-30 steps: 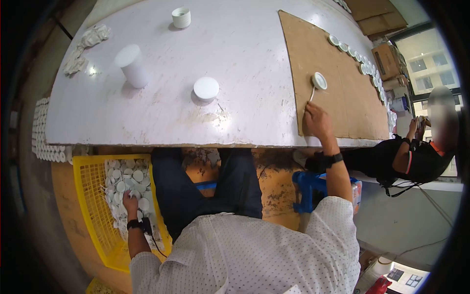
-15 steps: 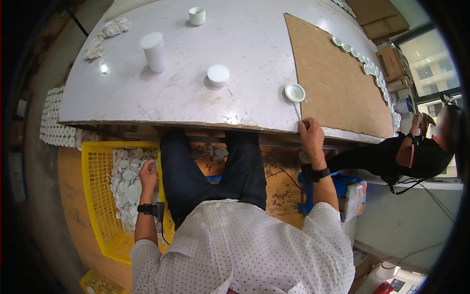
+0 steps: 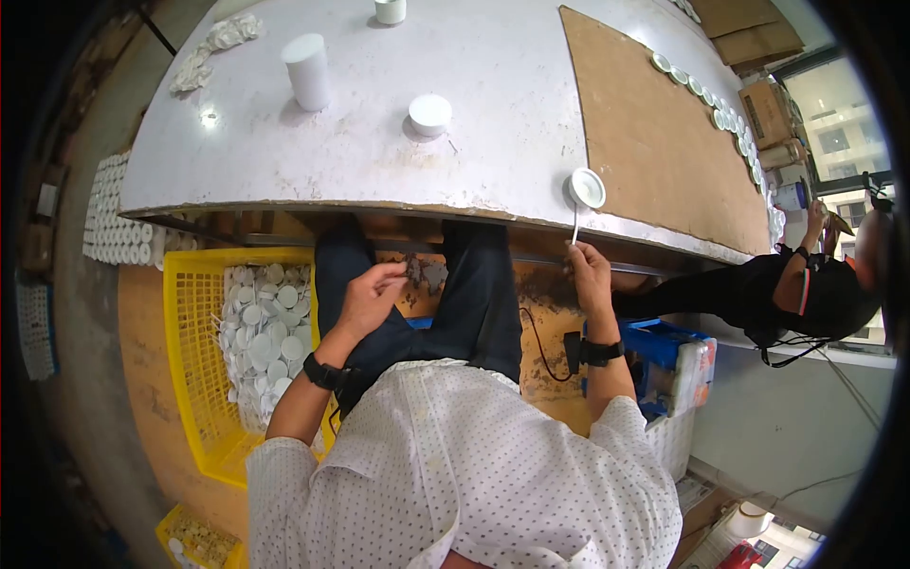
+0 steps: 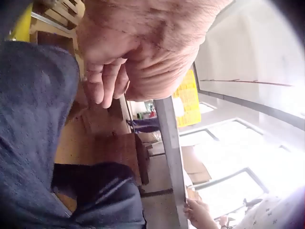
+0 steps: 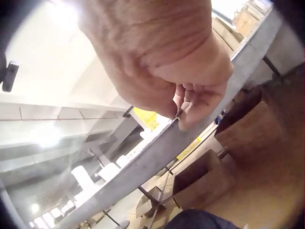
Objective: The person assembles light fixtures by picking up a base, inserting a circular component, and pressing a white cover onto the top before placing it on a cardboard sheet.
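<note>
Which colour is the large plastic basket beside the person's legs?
The large plastic basket is yellow; the head view shows it best.

In the head view, the tabletop (image 3: 474, 161) is white, scuffed with brown marks; at eleven o'clock the tall cylinder (image 3: 308, 81) is plain white; at two o'clock the cardboard sheet (image 3: 645, 133) is brown, and the round dish (image 3: 588, 188) and its thin stick (image 3: 575, 223) are white; toward eight o'clock a yellow basket (image 3: 188, 379) surrounds whitish discs (image 3: 261, 351); at six the shirt (image 3: 398, 474) is white with small dark dots; the trousers (image 3: 483, 284) are dark navy; both wristbands (image 3: 327, 373) are black.
</note>
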A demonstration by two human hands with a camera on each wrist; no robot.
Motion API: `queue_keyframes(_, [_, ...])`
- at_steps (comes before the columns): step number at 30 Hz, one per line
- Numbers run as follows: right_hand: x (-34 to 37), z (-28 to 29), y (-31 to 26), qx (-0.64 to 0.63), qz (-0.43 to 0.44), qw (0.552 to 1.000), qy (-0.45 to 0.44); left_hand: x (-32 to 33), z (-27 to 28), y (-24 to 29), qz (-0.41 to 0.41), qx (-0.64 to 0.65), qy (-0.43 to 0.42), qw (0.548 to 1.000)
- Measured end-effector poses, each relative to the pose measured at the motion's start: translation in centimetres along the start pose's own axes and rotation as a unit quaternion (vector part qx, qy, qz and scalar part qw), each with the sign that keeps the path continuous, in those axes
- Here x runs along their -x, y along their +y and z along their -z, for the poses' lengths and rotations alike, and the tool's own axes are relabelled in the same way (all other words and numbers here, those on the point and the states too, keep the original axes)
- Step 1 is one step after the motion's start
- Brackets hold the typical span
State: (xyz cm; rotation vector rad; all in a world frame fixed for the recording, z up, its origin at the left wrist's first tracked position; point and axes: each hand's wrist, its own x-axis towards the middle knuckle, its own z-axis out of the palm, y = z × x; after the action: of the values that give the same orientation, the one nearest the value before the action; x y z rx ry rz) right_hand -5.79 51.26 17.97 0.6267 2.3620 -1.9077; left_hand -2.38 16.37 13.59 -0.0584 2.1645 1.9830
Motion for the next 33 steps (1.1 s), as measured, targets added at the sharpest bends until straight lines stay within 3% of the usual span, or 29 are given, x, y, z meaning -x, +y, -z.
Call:
queue_keyframes(5, [2.4, -2.6, 2.0, -0.064, 0.003, 0.993, -0.101, -1.8, -4.2, 3.3, 0.018, 0.078, -0.134, 0.988])
queue_keyframes(7, [3.6, -4.0, 2.7, -0.04, 0.006, 0.992, -0.123, -2.6, -5.9, 4.2, 0.027, 0.113, -0.148, 0.982])
queue_keyframes(14, [7.4, -8.3, 3.4, 0.018, 0.008, 0.974, -0.225, -4.8, -8.4, 2.8, 0.036, 0.19, -0.078, 0.978])
queue_keyframes(16, [8.0, -9.1, 3.6, 0.039, 0.039, 0.967, -0.249, -4.4, -8.0, 2.8, -0.05, 0.086, -0.022, 0.995])
queue_keyframes(18, [8.3, -9.9, 3.6, 0.031, 0.045, 0.967, -0.249, -4.2, -7.6, 2.1, -0.051, 0.084, 0.004, 0.995])
queue_keyframes(20, [8.3, -10.5, 3.8, 0.072, 0.117, 0.961, -0.242, -3.9, -6.9, 2.4, -0.095, -0.008, 0.044, 0.994])
queue_keyframes(24, [7.7, -10.9, 2.8, 0.089, 0.116, 0.955, -0.259, -3.3, -5.8, 3.4, -0.133, 0.008, 0.07, 0.989])
queue_keyframes(26, [6.4, -10.8, 1.2, 0.113, 0.186, 0.944, -0.248, -3.1, -5.2, 3.7, -0.134, 0.021, 0.08, 0.988])
queue_keyframes(30, [1.6, -11.5, -3.4, 0.053, 0.177, 0.973, -0.139, -2.8, -3.9, 3.9, -0.137, 0.02, 0.094, 0.986])
queue_keyframes(33, [-3.6, -13.4, -6.3, 0.099, 0.199, 0.973, -0.07, -2.3, -3.4, 4.2, -0.145, -0.005, 0.086, 0.986])
